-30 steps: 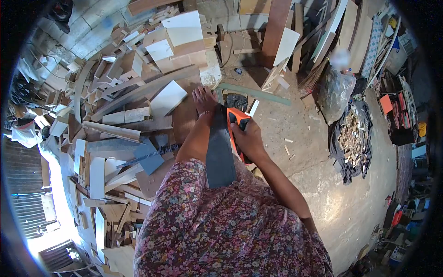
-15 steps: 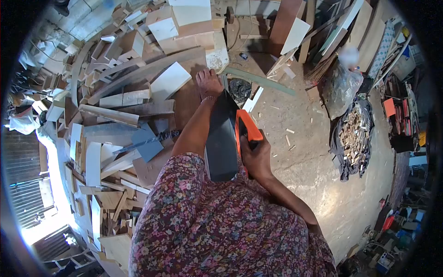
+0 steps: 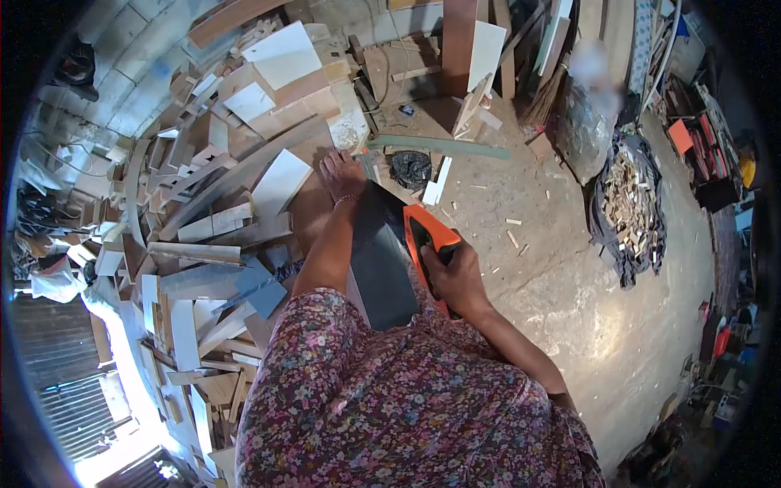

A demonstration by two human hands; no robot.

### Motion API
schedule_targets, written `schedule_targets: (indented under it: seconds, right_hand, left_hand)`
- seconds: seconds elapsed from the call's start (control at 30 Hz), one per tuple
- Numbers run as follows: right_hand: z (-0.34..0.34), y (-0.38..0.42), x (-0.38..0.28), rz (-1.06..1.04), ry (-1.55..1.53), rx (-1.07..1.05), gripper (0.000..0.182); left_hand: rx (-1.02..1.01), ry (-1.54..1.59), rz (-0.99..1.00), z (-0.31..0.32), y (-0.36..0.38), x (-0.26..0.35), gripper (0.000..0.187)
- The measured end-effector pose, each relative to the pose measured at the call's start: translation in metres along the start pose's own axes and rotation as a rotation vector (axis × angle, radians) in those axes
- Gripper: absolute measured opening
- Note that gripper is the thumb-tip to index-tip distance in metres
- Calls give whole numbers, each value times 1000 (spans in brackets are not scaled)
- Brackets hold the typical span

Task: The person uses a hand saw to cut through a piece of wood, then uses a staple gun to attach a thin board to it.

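Note:
My right hand [image 3: 457, 281] is closed around the orange and black handle of a hand saw [image 3: 432, 230]. The saw is at the right side of a dark board [image 3: 382, 272], and I cannot clearly make out its blade against the dark surface. At the far end of this board, my left hand [image 3: 342, 174] lies palm down with its fingers apart. The board's near end reaches my flowered clothing. Just past the left hand are a greenish strip [image 3: 439, 145] and a crumpled black plastic bag [image 3: 410, 168].
Wood offcuts and white-faced boards [image 3: 281, 183] are heaped along the left. On the floor at right, a dark cloth [image 3: 604, 232] holds many small wood scraps. A clear plastic bag [image 3: 582, 134] and a broom [image 3: 543, 102] stand behind it, near leaning planks [image 3: 460, 49].
The view has turned, so the offcuts and far wall appear shifted. My right hand still grips the saw, and my left hand stays at the board's far end.

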State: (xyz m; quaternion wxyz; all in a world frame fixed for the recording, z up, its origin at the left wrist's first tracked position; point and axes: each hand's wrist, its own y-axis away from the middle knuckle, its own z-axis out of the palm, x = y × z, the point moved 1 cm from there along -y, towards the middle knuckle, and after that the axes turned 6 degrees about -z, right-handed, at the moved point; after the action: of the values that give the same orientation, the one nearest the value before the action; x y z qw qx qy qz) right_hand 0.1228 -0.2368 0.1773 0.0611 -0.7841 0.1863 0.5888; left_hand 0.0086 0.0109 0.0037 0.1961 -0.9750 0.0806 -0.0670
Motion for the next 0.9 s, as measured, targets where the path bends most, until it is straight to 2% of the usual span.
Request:
schedule_targets:
  seconds: [0.07,0.13,0.3,0.37,0.4,0.5,0.7,0.77,0.83,0.9]
  right_hand:
    - [6,-6,12,-23,15,0,22]
    - [6,-18,10,-9,-5,-14,22]
    - [-10,-27,18,9,-20,-20,23]
    - [-8,-18,24,-113,-55,49,20]
    - [-6,-13,25,-110,-66,60,20]
    - [4,-7,24,-247,19,155,23]
    - [7,-24,22,-73,3,39,23]
    - [23,-33,45,-77,-13,59,25]
    - [28,-41,46,-144,-38,109,28]
    - [36,-49,51,-104,-49,69,27]
  left_hand:
    - [-78,-17,-16,3,3,0,36]
    - [-51,-112,76,8,0,0,33]
    - [-51,-84,71,-2,0,2,34]
    - [-83,-84,71,-7,1,2,34]
    - [-85,-75,57,-6,1,2,36]
    - [-98,-69,54,-6,-3,-3,40]
    - [-158,-83,73,-7,-3,-5,45]
    - [-174,-56,61,-1,-3,-8,45]
    - [-65,-60,24,6,-4,-10,45]
    - [-74,-48,16,12,-1,-15,44]
